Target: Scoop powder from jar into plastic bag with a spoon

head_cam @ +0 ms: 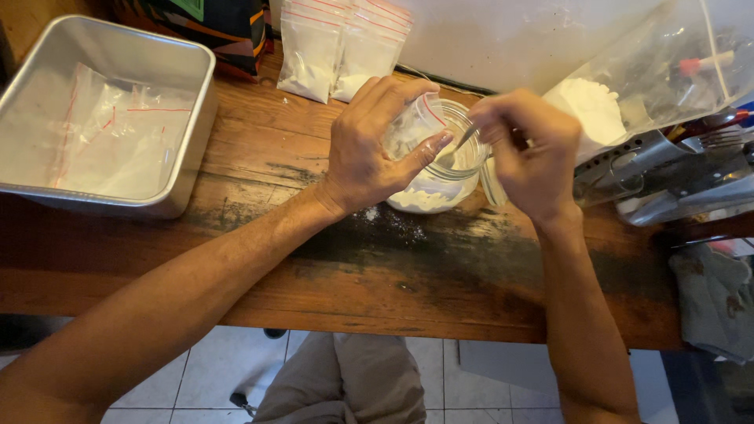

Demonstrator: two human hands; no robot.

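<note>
Wooden table (259, 157); bag (412, 129) in left grip (369, 149)

White powder (424, 200), silver tray (188, 169), brown table (259, 149).

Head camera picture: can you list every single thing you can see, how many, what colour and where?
glass jar: one, clear with white powder in the bottom, middle of the table
small bag: one, clear with a red strip, held over the jar
spoon: one, silver, only partly seen, over the jar mouth
filled bags: two, clear with white powder, at the back edge
metal tray: one, silver, far left, with flat clear bags inside
big bag: one, clear with white powder, back right
wooden table: one, brown with dark stains
grey cloth: one, right edge
left hand: holds the small bag
right hand: holds the spoon
</note>
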